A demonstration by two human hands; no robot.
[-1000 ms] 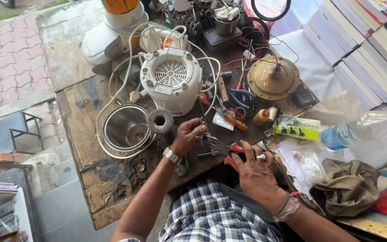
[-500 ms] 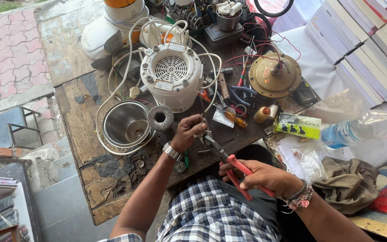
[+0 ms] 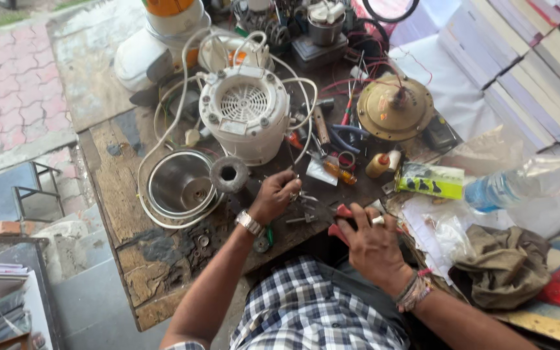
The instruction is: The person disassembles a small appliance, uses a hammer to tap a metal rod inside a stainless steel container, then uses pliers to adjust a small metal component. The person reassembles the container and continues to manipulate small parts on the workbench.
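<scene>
My left hand (image 3: 275, 196), with a wristwatch on its wrist, rests on the worn wooden workbench (image 3: 124, 220) and pinches a small metal part (image 3: 296, 194) at its fingertips. My right hand (image 3: 372, 241) grips red-handled pliers (image 3: 343, 214) whose jaws point left toward that part. Just beyond the left hand lies a grey ring-shaped piece (image 3: 229, 174) next to a steel jar (image 3: 181, 185). A white mixer motor body (image 3: 245, 115) stands on end behind them, its white cord looping around.
A brass-coloured round motor part (image 3: 395, 109), screwdrivers (image 3: 322, 133), a small glue bottle (image 3: 381, 164), a green box (image 3: 431, 180) and a plastic water bottle (image 3: 520, 184) crowd the bench. A brown rag (image 3: 503, 266) lies right. Stacked books (image 3: 539, 58) stand far right. Paving lies left.
My right hand has moved forward onto the bench edge with the red pliers. My left hand has stayed by the small part. The camera has tilted slightly.
</scene>
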